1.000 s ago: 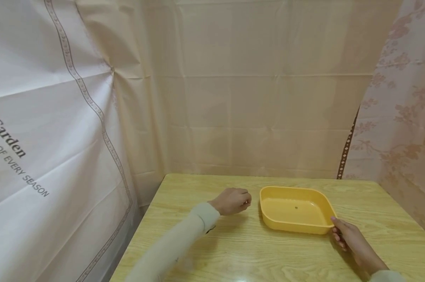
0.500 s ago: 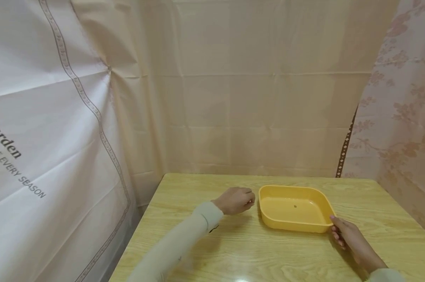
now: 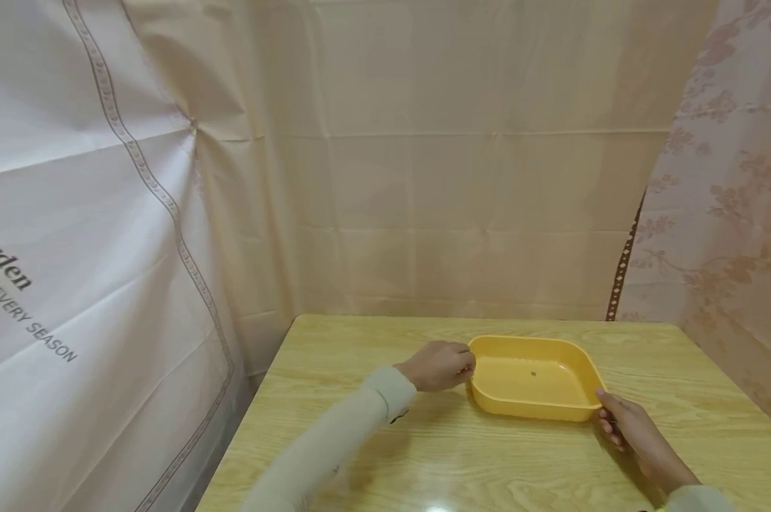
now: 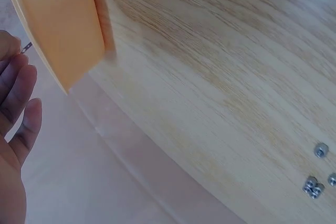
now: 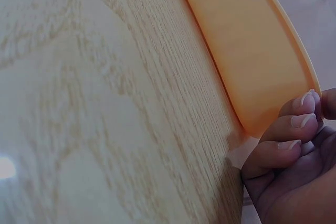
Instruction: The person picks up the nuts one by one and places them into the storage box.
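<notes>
A shallow yellow plastic tray point(image 3: 520, 411) with rounded corners stands on the table. My right hand point(image 3: 638, 434) grips its near right corner, the thumb over the rim and the fingers curled beneath. At the tray's left rim, my left hand point(image 3: 438, 365) has its fingertips right by the edge. In the left wrist view it pinches a small silvery metal piece point(image 4: 27, 47) between thumb and finger, close outside the tray wall point(image 4: 65, 30); its exact kind is too small to tell. One small dark metal bit point(image 3: 533, 374) lies on the tray floor.
Several small silvery nut-like metal parts point(image 4: 313, 187) lie on the wood-grain table point(image 3: 488, 469), seen in the left wrist view. Hanging cloths close off the back point(image 3: 449, 185) and both sides; the left cloth point(image 3: 104, 284) carries printed text.
My left hand has moved right, from beside the tray up to its left rim. The right hand keeps its grip on the corner, and the tray stays in place.
</notes>
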Available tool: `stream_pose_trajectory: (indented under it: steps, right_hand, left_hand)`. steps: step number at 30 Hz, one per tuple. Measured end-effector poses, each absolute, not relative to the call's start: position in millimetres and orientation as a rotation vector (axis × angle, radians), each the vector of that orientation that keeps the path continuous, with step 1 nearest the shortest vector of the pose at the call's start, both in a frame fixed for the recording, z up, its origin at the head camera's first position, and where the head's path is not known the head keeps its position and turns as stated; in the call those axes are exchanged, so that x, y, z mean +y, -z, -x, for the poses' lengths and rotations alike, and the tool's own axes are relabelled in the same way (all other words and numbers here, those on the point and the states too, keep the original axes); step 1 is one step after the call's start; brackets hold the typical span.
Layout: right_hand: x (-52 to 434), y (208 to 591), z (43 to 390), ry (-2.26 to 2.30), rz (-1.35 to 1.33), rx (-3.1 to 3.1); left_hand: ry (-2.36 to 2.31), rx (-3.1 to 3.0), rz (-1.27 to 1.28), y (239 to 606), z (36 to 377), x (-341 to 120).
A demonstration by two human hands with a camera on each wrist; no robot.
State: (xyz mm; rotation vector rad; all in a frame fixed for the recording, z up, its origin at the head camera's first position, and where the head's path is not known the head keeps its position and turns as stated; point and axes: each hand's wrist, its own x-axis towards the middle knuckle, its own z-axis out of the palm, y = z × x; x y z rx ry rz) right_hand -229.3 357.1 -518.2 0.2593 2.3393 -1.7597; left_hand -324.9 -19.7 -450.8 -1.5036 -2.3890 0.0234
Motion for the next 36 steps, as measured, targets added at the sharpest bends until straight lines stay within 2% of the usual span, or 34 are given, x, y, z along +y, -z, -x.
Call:
stream_pose_trajectory:
  steps: [36]
  right_hand:
    - [358,518,231,1.759,-0.291,2.325]
  left_hand:
    - [-0.085,-2.406,1.591,462,313,16]
